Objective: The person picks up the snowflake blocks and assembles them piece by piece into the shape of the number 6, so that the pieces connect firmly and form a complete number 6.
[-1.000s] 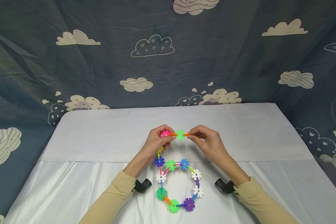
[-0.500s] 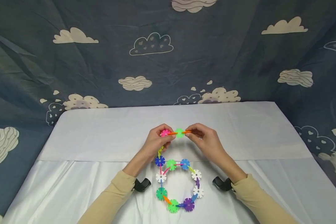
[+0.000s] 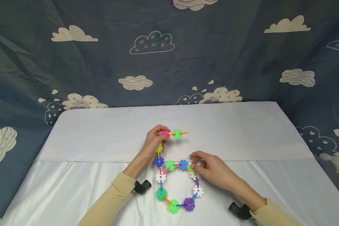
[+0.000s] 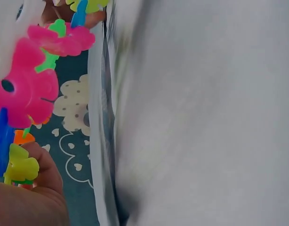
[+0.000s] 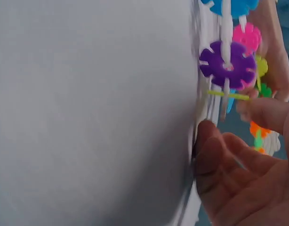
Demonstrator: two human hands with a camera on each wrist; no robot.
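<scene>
My left hand holds a pink notched disc at the upper end of a chain of interlocking plastic discs. A green disc extends rightward from it, bearing an edge-on orange disc. Below the hand, a yellow disc and a dark blue disc join the chain to a ring of discs. Beside that ring's upper right, my right hand has loosely bent fingers, thumb and forefinger apart, close to a yellow-green disc. Whether the thumb touches it is unclear. Both wrist views show discs nearby.
A white cloth covers the table. Behind it hangs a dark curtain printed with clouds. The ring, with a purple disc at its lower right, lies between the forearms. A black wrist device sits on the left arm.
My right hand has let go of the orange disc and moved down to the ring's upper right. The orange disc stays on the green one. My left hand keeps holding the pink disc.
</scene>
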